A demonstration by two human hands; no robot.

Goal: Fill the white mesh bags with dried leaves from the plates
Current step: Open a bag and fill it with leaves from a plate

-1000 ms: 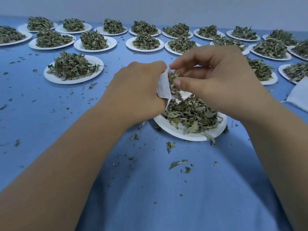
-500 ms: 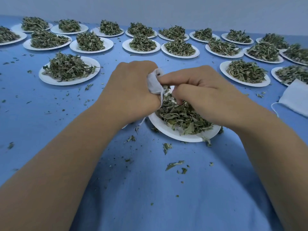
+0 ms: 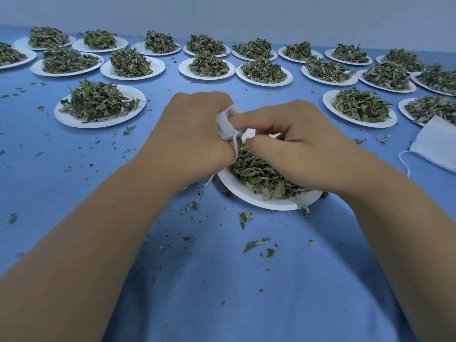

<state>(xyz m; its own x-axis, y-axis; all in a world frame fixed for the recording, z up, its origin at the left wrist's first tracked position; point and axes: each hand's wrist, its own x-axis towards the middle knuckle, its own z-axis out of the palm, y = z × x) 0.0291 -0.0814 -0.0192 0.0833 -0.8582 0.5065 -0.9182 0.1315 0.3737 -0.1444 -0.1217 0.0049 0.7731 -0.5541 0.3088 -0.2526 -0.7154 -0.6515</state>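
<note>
Left hand (image 3: 195, 137) has its fingers (image 3: 217, 102) curled tight round the white mesh bag (image 3: 225, 124), held just above the far-left rim of the near plate (image 3: 246, 196), drawstring hanging down. Right hand (image 3: 296, 146) is curled over the dried leaves (image 3: 256, 171) on that plate, index tip touching the bag; whether it holds leaves cannot be told. A second bag (image 3: 436, 146) lies flat on the counter (image 3: 222, 292), well to the right.

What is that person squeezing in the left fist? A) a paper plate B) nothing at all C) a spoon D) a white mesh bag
D: a white mesh bag bulges out of the left hand, its string dangling over the near plate of dried leaves.
</note>
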